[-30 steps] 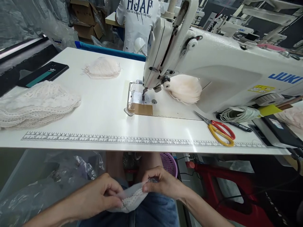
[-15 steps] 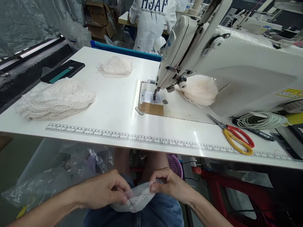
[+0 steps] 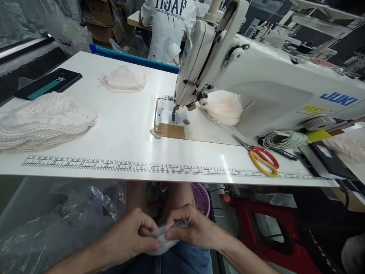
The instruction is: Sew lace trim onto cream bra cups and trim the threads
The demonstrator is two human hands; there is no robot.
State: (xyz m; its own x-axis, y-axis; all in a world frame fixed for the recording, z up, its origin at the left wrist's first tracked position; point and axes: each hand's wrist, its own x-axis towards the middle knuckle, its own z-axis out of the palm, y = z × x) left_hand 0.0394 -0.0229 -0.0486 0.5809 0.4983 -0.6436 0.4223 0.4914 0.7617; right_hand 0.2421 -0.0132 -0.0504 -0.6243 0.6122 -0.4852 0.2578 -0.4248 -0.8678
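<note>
Over my lap, below the table edge, both hands pinch a small piece of sheer white lace fabric (image 3: 162,243). My left hand (image 3: 134,234) grips its left side between thumb and fingers. Close beside it, my right hand (image 3: 185,226) holds the upper right part, thumb pressed against the curled fingers. Much of the fabric is covered by the fingers. On the table at left lies a stack of white lace pieces (image 3: 45,121). A smaller pale lace pile (image 3: 123,79) sits farther back, and peach fabric pieces (image 3: 224,107) rest behind the needle of the sewing machine (image 3: 268,80).
Scissors (image 3: 261,158) with red and yellow handles lie right of the machine bed, near a coil of white cord (image 3: 285,139). A dark phone (image 3: 48,84) is at the left. A printed ruler (image 3: 154,167) runs along the table's front. Another person (image 3: 168,30) is beyond the table.
The camera view has turned rightward, so the table things appear farther left. My hands have drawn closer together on the lace fabric, and less of it shows.
</note>
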